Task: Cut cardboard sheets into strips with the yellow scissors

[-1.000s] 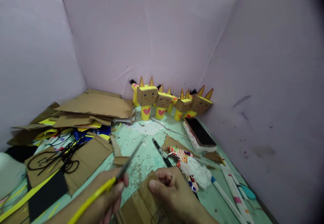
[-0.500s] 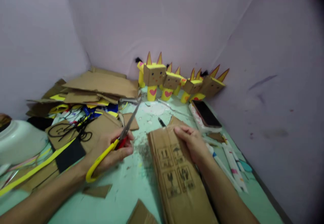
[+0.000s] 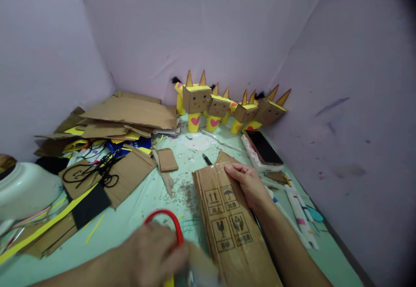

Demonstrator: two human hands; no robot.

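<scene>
My left hand [image 3: 156,252], smeared by motion, is closed on scissors at the lower middle. Their red handle loop [image 3: 177,223] sticks up past the fingers, and a bit of the yellow handle shows below; the blades cannot be made out. A blurred tan shape lies just right of the scissors, too smeared to name. My right hand [image 3: 248,185] grips the far right edge of a long brown cardboard piece [image 3: 232,252], thumb on top and other fingers out of sight. Black handling symbols are printed on the cardboard, which reaches past the bottom of the view.
Cardboard sheets [image 3: 130,111] are stacked at the back left, near black cord [image 3: 105,166] and a white bowl [image 3: 29,183]. Several yellow-and-cardboard animal figures [image 3: 196,98] stand along the wall. A phone [image 3: 263,146] and markers [image 3: 300,213] lie on the right.
My left hand has swung down and toward me with the scissors, turning them so the blades no longer point up and away. My right hand and the cardboard have barely moved.
</scene>
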